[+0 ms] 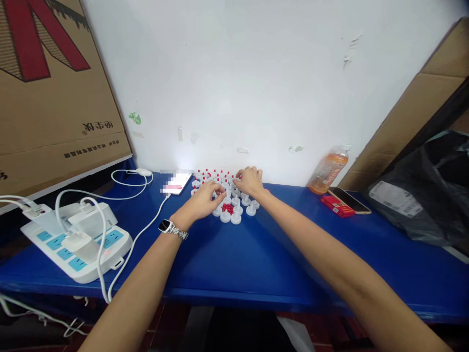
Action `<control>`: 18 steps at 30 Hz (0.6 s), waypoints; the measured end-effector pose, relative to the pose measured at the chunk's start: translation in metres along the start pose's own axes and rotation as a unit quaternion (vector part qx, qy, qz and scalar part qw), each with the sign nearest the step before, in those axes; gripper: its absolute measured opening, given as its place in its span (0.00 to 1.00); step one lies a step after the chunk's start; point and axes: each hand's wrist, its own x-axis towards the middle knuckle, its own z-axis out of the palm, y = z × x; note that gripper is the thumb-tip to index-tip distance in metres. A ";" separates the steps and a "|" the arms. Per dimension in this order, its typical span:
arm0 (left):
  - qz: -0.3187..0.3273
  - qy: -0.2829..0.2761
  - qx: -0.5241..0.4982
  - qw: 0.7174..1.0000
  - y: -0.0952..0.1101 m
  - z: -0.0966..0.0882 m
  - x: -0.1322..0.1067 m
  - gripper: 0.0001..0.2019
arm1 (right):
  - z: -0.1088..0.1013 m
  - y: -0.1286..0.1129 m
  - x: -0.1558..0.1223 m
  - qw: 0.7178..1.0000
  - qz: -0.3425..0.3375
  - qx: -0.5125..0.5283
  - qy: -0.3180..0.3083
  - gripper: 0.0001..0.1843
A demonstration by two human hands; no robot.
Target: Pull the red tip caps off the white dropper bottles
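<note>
Several translucent white nozzle caps (235, 218) stand close together on the blue table near the wall. Many at the back carry small red tips (206, 171); those in front are bare on top. A small heap of loose red tips (227, 209) lies among the front caps. My left hand (205, 199), with a watch on its wrist, is at the left of the group, thumb and forefinger pinched together. My right hand (251, 181) reaches over the back right of the group, fingers bent and closed near the caps. What either hand pinches is too small to make out.
A white power strip (80, 244) with chargers and cables sits at the left. A lit phone (179, 183) on a cable lies beside the caps. At the right are an orange drink bottle (330, 168), a red box (337, 206), a dark phone (351, 201) and a black bag (421, 190).
</note>
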 end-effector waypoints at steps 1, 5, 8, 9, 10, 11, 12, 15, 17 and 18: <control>0.000 -0.002 0.000 1.000 0.000 0.000 0.000 0.12 | 0.005 -0.001 0.003 1.000 0.009 -0.007 -0.006 0.14; 0.006 -0.007 0.000 1.000 0.002 0.001 -0.001 0.12 | 0.014 -0.002 0.008 0.999 0.032 0.006 -0.024 0.11; 0.011 -0.002 -0.004 1.000 0.004 0.000 -0.001 0.12 | 0.008 -0.002 0.001 0.998 0.032 0.046 0.029 0.10; 0.012 0.001 -0.006 1.000 0.004 -0.001 -0.001 0.12 | 0.004 -0.001 -0.004 0.996 0.026 0.073 0.049 0.10; 0.012 0.005 -0.008 1.000 0.005 -0.001 -0.001 0.12 | -0.001 -0.001 -0.010 0.992 0.015 0.109 0.061 0.10; 0.011 0.010 -0.010 1.000 0.006 -0.001 -0.001 0.12 | -0.006 -0.001 -0.018 0.986 0.001 0.153 0.064 0.11; 0.011 0.016 -0.012 1.000 0.008 -0.001 -0.001 0.12 | -0.012 -0.001 -0.026 0.978 -0.015 0.201 0.057 0.12; 0.016 0.032 -0.022 0.999 0.016 -0.001 -0.001 0.13 | -0.027 -0.005 -0.053 0.952 -0.075 0.296 0.036 0.12; 0.022 0.042 -0.026 0.999 0.022 0.001 -0.001 0.14 | -0.033 -0.009 -0.069 0.945 -0.121 0.298 0.053 0.10; 0.025 0.047 -0.026 0.998 0.025 0.003 -0.002 0.14 | -0.035 -0.011 -0.075 0.944 -0.142 0.292 0.064 0.09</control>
